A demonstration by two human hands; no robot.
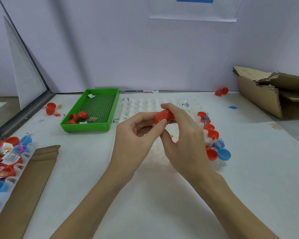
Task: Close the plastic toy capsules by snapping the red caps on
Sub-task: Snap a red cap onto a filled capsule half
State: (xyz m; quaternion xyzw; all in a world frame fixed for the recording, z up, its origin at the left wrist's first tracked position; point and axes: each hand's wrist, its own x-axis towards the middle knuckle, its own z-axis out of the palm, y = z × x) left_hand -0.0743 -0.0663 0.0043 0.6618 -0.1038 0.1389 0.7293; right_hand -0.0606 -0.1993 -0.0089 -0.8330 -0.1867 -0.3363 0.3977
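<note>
White worktop (248, 169) across the lower frame, pale wall behind. Torn cardboard box (273, 94) at the right edge; flat cardboard strip (33, 178) at lower left, beside a clear tray (12, 163) crowded with red and blue capsule halves and small labels. Loose red capsule (50, 108) at mid left, another pair of red halves (221, 91) near the back wall at upper right, a small blue toy (233, 107) close by.

Green tray (93, 109) left of centre, holding a few red capsule pieces (78, 117) and paper scraps at its near end. Clear blister tray (145, 106) at centre, partly hidden behind both hands; red and blue caps (216, 149) along its right side.

Red capsule (163, 116) at frame centre, lifted above the blister tray, smooth and glossy, mostly covered. Left hand (136, 135) pinching it from below with thumb and curled fingers (162, 124); right hand (185, 138) gripping it from above, fingers wrapped over the top.
</note>
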